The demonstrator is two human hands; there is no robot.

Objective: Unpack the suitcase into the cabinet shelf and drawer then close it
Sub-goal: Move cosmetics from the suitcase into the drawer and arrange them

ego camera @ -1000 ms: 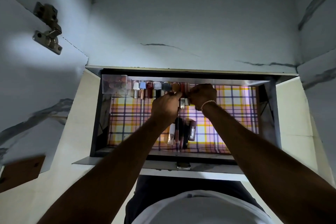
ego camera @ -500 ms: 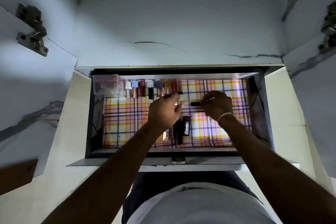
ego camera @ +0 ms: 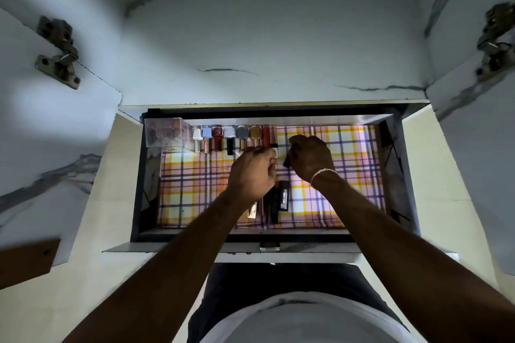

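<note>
The drawer (ego camera: 136, 184) is pulled out below me, lined with plaid paper. A row of small cosmetic bottles (ego camera: 228, 136) lies along its back edge, next to a clear plastic box (ego camera: 164, 133) at the back left. Several dark tubes (ego camera: 276, 198) lie near the front middle. My left hand (ego camera: 250, 172) pinches a small tube with a pale cap at the right end of the row. My right hand (ego camera: 310, 156) grips a dark tube just beside it. The suitcase is out of view.
Both cabinet doors stand open, with metal hinges at left (ego camera: 57, 53) and right (ego camera: 494, 42). The marbled cabinet shelf (ego camera: 264, 50) lies behind the drawer. A brown panel (ego camera: 25, 262) shows at lower left. The drawer's right half holds only the liner.
My right hand swung out to the right with a dark tube, then came back left next to my left hand. My left hand stayed at the end of the bottle row.
</note>
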